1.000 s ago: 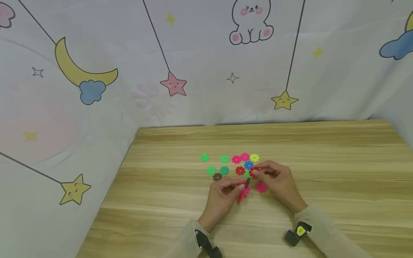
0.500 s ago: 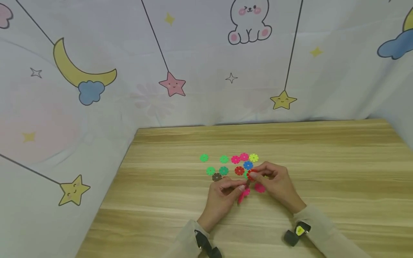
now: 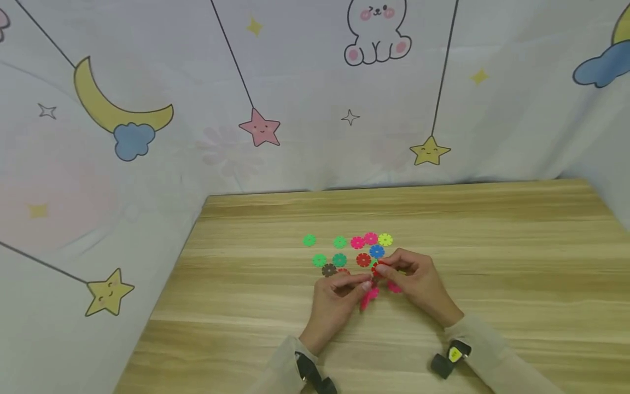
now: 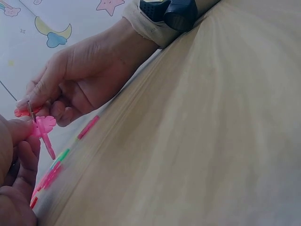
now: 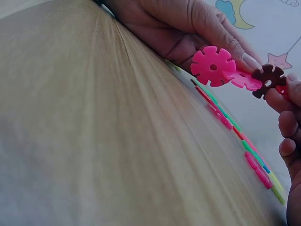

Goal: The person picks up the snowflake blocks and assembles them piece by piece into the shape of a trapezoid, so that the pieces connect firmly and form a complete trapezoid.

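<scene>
Right wrist view shows my left hand [image 5: 188,28] pinching the joined pink snowflake discs [image 5: 221,68] with a brown disc [image 5: 267,81] above the wooden table [image 5: 94,141] — my right hand [image 3: 418,282] pinches a red disc [image 3: 378,268] against them.

My left hand [image 3: 339,298] and right hand [image 3: 418,284] meet in front of me, forearms angled inward, both in pale sleeves with a dark band at each wrist. My fingers [image 3: 366,283] on both hands are curled in a pinch, tips almost touching.
</scene>
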### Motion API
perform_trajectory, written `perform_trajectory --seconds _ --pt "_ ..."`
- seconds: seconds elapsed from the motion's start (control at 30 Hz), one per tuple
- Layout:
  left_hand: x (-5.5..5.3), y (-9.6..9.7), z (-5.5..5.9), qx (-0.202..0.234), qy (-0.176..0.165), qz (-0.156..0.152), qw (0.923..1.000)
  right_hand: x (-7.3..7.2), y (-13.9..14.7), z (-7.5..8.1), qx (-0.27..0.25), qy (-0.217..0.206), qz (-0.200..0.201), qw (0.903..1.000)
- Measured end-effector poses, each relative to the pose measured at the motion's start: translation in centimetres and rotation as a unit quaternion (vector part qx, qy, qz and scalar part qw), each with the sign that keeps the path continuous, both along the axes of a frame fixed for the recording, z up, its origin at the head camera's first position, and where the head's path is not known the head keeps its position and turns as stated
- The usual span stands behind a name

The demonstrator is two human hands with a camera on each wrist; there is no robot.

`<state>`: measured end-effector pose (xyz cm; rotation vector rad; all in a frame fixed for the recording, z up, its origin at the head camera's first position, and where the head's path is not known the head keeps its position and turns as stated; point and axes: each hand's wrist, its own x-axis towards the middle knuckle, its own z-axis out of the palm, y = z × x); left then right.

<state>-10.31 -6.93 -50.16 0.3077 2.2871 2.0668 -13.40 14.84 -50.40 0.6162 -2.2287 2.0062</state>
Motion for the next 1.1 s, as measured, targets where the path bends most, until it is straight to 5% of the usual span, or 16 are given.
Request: perform_trajectory --seconds 0.53,0.83,1.1 --pt "-0.5 0.1 -0.1 0.044 -0.024 -0.005 0.9987 0.6 -0.5 0.1 0.025 0.014 0.041 0.9987" --pt "-0.3 0.1 0.1 0.026 -0.036 -0.016 0.9989 0.9 -1.0 0.1 0.010 0.002 0.060 0.9981" --pt "-0.3 0.0 0.2 0.008 -0.032 -0.018 0.9993 0.8 -0.8 0.2 -0.007 0.009 -0.008 0.9999"
